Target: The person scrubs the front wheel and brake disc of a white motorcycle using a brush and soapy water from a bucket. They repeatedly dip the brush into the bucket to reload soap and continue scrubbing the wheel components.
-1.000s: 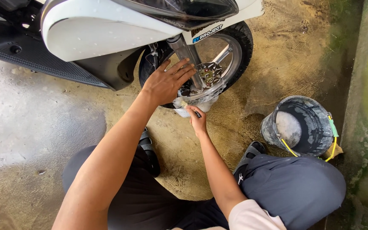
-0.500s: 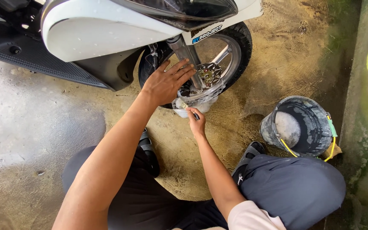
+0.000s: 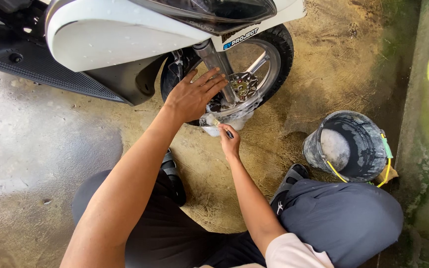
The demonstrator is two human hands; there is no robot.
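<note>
Scooter cut off by top and left edges. Lower wheel rim hidden behind left hand and foam. Brush mostly buried in right hand; bristles too small to tell.

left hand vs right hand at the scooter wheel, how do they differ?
The left hand lies flat and spread on the black front wheel of the white scooter, while the right hand is curled around a small brush. The left hand sits higher, by the grey fork; the right hand sits lower, at the soapy bottom of the rim. The left hand holds nothing. Both hands are bare and at the same wheel.
</note>
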